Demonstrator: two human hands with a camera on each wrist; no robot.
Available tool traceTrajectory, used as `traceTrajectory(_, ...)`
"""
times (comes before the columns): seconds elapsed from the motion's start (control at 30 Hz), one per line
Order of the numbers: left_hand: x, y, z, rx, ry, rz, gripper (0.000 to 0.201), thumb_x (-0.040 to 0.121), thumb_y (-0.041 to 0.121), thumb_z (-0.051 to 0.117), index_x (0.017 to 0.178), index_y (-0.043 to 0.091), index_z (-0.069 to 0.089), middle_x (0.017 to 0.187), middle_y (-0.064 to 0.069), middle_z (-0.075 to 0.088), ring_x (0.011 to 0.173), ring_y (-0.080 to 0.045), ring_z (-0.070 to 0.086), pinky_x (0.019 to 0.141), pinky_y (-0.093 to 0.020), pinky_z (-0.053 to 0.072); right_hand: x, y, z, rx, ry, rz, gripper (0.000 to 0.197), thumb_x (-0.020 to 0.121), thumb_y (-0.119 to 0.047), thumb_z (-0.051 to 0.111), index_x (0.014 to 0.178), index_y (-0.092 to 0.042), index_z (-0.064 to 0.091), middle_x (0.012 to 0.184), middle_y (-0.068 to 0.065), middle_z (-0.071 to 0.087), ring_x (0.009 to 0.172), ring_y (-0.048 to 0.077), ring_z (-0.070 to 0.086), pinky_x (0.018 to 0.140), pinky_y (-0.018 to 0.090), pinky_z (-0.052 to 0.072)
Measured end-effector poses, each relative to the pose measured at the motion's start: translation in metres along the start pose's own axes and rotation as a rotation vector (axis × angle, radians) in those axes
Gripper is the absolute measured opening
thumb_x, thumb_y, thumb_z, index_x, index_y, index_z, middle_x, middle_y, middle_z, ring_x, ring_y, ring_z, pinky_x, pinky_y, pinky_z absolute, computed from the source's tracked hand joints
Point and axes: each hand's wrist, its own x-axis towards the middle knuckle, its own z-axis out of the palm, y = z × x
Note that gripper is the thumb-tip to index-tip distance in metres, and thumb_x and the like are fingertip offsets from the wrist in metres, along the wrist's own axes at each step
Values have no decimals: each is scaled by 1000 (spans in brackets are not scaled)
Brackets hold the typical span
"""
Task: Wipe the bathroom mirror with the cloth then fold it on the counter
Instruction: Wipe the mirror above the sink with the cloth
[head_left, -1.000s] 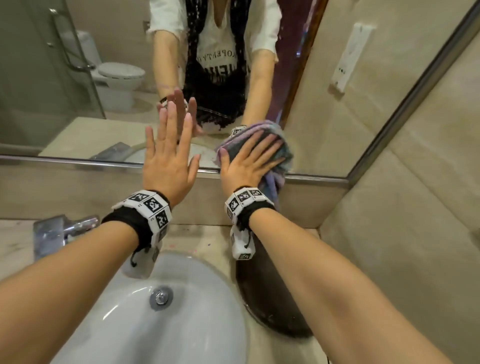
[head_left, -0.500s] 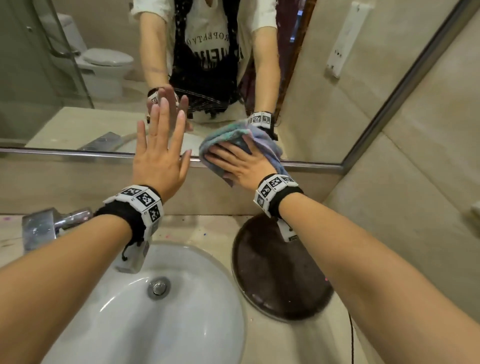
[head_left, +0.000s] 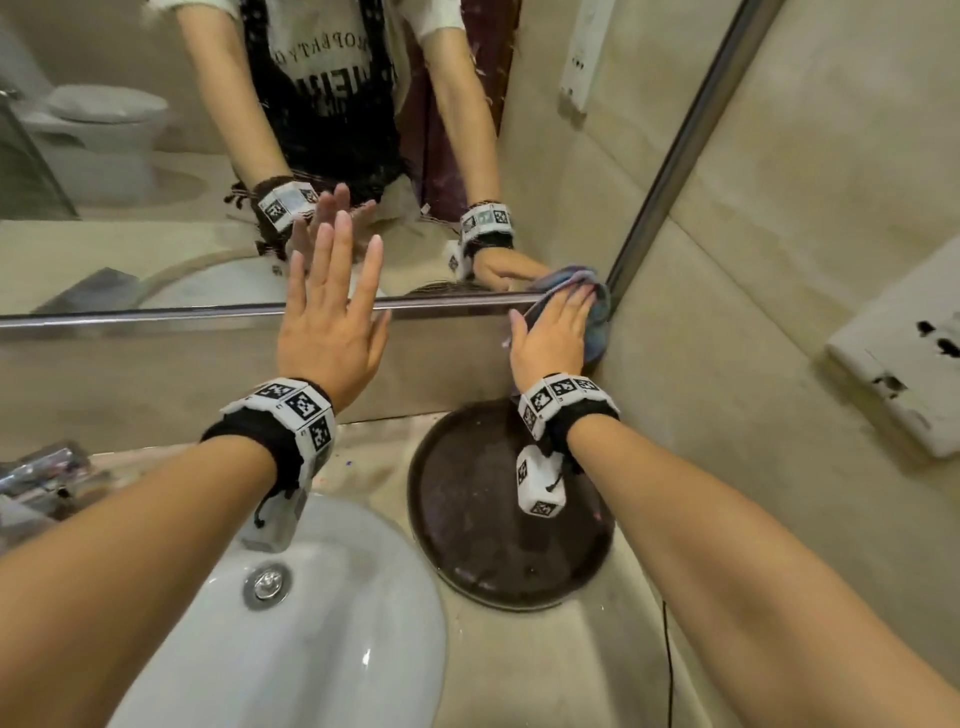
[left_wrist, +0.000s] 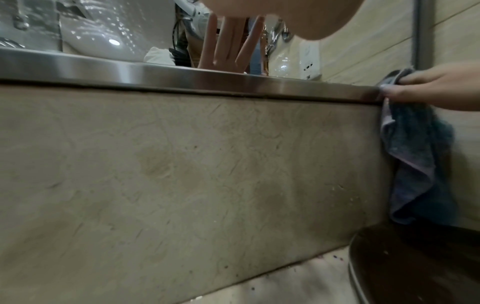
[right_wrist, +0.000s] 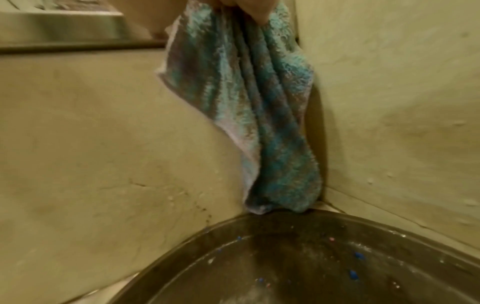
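The mirror (head_left: 156, 234) fills the wall above the counter, edged by a steel frame (head_left: 208, 310). My left hand (head_left: 332, 312) lies flat on the glass with its fingers straight and spread, holding nothing. My right hand (head_left: 550, 332) presses a blue and purple terry cloth (head_left: 597, 317) with straight fingers into the mirror's lower right corner. The left wrist view shows the right hand (left_wrist: 436, 86) on the frame's end, and the cloth (left_wrist: 415, 164) hangs below it down the tiled wall. In the right wrist view the cloth (right_wrist: 246, 102) dangles to just above a dark tray.
A white sink basin (head_left: 337, 649) lies under my left forearm, with a chrome faucet (head_left: 36, 473) at the far left. A round dark tray (head_left: 493, 509) sits on the counter under my right wrist. A side wall with a white socket (head_left: 904, 353) closes in on the right.
My right hand swept the cloth from beside the left hand rightward and down into the mirror's lower right corner. The left hand stayed flat on the glass.
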Motion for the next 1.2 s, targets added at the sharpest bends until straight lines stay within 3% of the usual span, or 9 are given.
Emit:
traceTrajectory(0.1,-3,1,5,1,-11,-11,65,93,32,38,148,9,14,153,-25,15,142,-32,4,115,-38,-10,-14,-13,5,-199,5,-207,73,99,-42,29,142,14,9,149,33,12,141,41,9,119,44,4)
traceTrajectory(0.27,-19,-3,9,3,-72,-18,65,92,34,31,149,11,11,154,-23,8,144,-27,-10,115,-40,-9,-32,-40,12,-417,-27,-771,69,99,-41,32,143,9,16,151,26,19,142,36,16,118,40,4)
traceTrajectory(0.37,-28,-6,5,-6,-74,-23,63,92,35,29,148,10,14,154,-25,11,143,-35,8,115,-45,-2,-36,-48,13,-325,-34,-813,67,98,-38,36,146,3,14,153,21,17,143,31,14,118,37,5)
traceTrajectory(0.57,-43,-21,1,41,-95,-29,64,91,29,38,148,11,15,154,-23,10,143,-33,6,115,-47,2,-24,-67,14,-292,-8,-1077,56,92,-25,37,146,-14,26,151,13,30,139,29,29,115,43,16)
traceTrajectory(0.7,-49,-25,-1,13,-89,-46,64,89,20,51,146,7,25,153,-22,17,142,-34,16,113,-47,15,-16,-76,-3,-257,-55,-1096,63,90,-9,37,148,-11,15,155,5,19,144,19,16,117,38,3)
traceTrajectory(0.87,-45,-9,2,-130,-107,151,60,82,9,54,138,-4,36,144,-25,37,128,-37,41,103,-47,40,11,-68,-27,-32,302,-1044,57,81,-11,37,136,-2,43,140,14,47,129,26,47,108,45,27)
traceTrajectory(1.0,-16,12,5,-185,-220,73,61,91,27,36,143,-3,28,149,-23,29,135,-35,35,111,-45,26,17,-67,-46,86,288,-1105,53,81,-12,40,132,1,48,134,17,53,121,29,54,101,45,40)
traceTrajectory(1.1,1,17,4,-140,-163,24,59,93,34,30,143,2,32,142,-22,40,128,-37,43,106,-50,34,10,-45,-45,167,315,-1040,46,84,-15,45,127,0,53,127,20,58,104,32,62,87,39,49)
traceTrajectory(1.2,21,11,1,-72,-60,129,50,93,35,37,135,10,47,133,-18,51,119,-37,50,99,-55,38,5,-16,-42,204,371,-943,44,87,-18,48,130,-7,48,128,15,57,110,28,57,88,38,45)
